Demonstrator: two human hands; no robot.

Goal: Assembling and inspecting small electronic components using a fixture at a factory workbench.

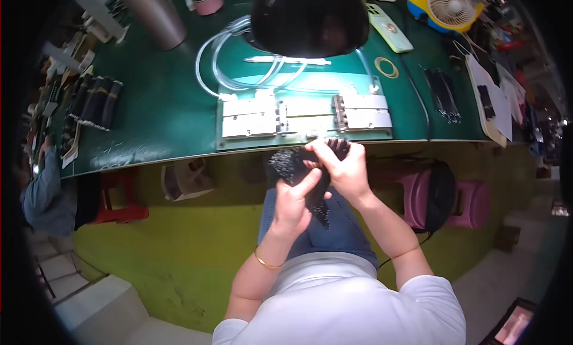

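Observation:
Just off the table's near edge, above my lap, both my hands close around a bundle of thin black strands [285, 165]. Its many small, pale ends fan out at the left, and more ends hang below. My left hand [292, 203] grips the bundle from below, thumb on top. My right hand [347, 171] pinches its upper right part, fingers bent over it. What the strands are exactly is too small to tell. Right beyond my hands, a metal jig [307, 125] with two silver clamp blocks rests on the green table [155, 121]. Clear tubing [216, 62] runs from it.
A black lamp head [310, 20] overhangs the jig. Black bundles [98, 101] lie at left, thin black strands [441, 94] at right. Around the back stand a tumbler [154, 17], a phone [389, 28] and a small fan [447, 6]. Pink stools [474, 205] stand below; another person [45, 187] sits left.

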